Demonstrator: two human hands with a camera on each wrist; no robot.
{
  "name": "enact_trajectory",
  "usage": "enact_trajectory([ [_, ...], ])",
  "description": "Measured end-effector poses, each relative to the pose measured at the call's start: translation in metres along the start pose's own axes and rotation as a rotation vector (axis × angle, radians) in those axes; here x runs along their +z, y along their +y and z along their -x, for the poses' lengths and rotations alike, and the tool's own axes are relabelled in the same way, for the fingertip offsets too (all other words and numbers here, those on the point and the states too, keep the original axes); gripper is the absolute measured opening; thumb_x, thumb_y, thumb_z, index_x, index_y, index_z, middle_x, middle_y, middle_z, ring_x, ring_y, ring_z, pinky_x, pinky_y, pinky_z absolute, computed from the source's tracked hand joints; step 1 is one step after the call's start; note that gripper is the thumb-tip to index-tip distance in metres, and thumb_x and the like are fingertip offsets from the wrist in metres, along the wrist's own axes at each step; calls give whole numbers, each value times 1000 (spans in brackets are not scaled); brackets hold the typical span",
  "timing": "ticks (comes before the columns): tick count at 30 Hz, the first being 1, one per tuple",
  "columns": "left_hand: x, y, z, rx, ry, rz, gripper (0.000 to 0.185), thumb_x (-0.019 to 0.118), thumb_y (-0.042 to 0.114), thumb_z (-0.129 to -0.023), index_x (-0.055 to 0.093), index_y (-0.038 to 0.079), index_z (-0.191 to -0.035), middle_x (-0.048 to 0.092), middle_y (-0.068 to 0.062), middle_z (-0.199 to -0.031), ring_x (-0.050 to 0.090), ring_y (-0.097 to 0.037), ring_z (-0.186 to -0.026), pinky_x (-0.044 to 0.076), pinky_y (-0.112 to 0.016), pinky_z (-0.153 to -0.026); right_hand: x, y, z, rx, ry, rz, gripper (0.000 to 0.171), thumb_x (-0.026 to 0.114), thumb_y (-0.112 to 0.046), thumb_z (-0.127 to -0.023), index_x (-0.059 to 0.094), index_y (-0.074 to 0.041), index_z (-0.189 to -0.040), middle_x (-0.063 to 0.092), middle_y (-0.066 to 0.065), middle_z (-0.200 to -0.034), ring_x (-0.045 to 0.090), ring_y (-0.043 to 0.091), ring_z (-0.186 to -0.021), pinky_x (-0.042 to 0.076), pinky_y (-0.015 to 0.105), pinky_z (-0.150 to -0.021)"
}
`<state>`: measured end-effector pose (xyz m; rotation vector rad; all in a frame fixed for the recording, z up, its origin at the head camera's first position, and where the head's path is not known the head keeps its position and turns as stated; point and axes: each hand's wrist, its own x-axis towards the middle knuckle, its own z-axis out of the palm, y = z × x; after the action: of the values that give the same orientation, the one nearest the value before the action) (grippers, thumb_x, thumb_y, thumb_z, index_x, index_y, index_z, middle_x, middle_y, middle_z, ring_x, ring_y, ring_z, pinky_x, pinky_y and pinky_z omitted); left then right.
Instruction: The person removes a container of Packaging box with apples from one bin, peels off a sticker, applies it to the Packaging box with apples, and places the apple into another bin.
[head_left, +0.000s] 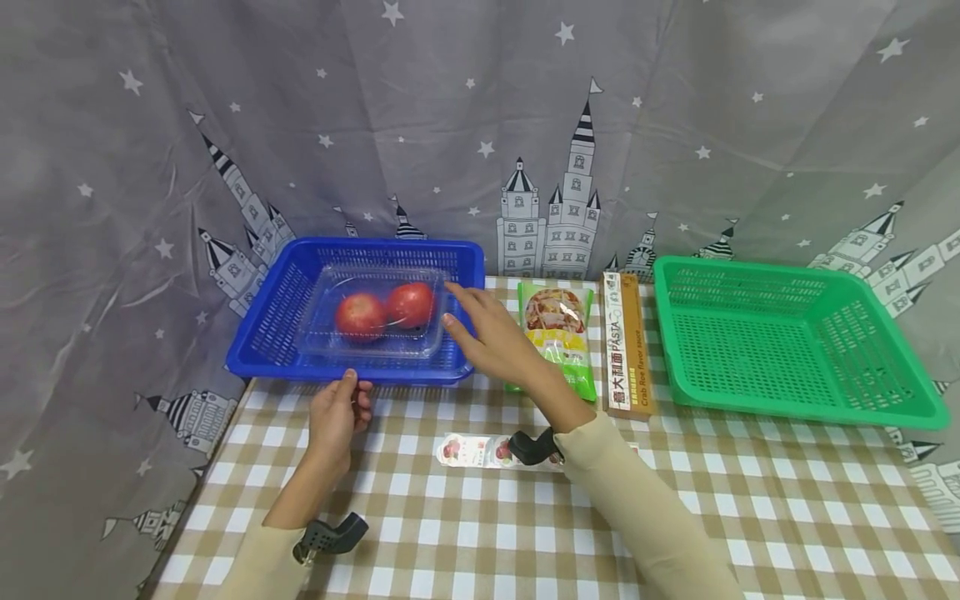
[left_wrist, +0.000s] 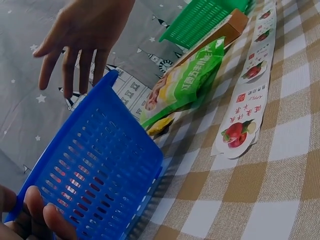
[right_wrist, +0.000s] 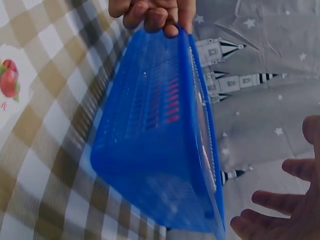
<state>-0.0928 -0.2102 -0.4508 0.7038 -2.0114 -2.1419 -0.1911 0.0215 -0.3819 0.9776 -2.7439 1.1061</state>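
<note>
My left hand [head_left: 333, 419] grips the front rim of a blue plastic basket [head_left: 405, 372], thumb on top and fingers curled under the rim. Inside it lies a clear plastic box [head_left: 321, 317] with two red apples, the left apple [head_left: 361, 316] beside the right apple [head_left: 411, 304]. Fingers spread, my right hand [head_left: 491, 335] hovers by the basket's right side, its thumb and fingertips near the box's right end. In the right wrist view, the fingers of my right hand [right_wrist: 285, 200] are apart and hold nothing.
A green-and-yellow food packet [head_left: 558, 337] and a pasta box [head_left: 628, 346] lie right of the blue basket. Farther right stands a green plastic basket [head_left: 750, 350]. A strip of apple labels [head_left: 472, 451] lies in front on the checked tablecloth [head_left: 427, 533]. A grey curtain [head_left: 420, 100] hangs behind.
</note>
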Motion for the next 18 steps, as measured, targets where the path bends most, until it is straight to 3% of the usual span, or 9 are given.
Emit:
enact_trajectory([
  [11, -5, 2, 2, -38, -44, 45, 38, 45, 33, -106, 59, 0, -94, 51, 5, -65, 47, -5, -54, 40, -17, -47, 22, -19, -29, 162, -14, -109, 59, 41, -41, -104, 28, -14, -155, 42, 12, -150, 38, 26, -137, 34, 44, -110],
  [18, -4, 3, 2, -52, -45, 54, 35, 45, 33, -105, 61, 4, -91, 51, 5, -65, 48, -6, -54, 41, -17, -47, 36, -24, -46, 293, 9, -166, 62, 47, -37, -102, 26, -12, -156, 43, 18, -147, 38, 30, -137, 32, 44, -111],
])
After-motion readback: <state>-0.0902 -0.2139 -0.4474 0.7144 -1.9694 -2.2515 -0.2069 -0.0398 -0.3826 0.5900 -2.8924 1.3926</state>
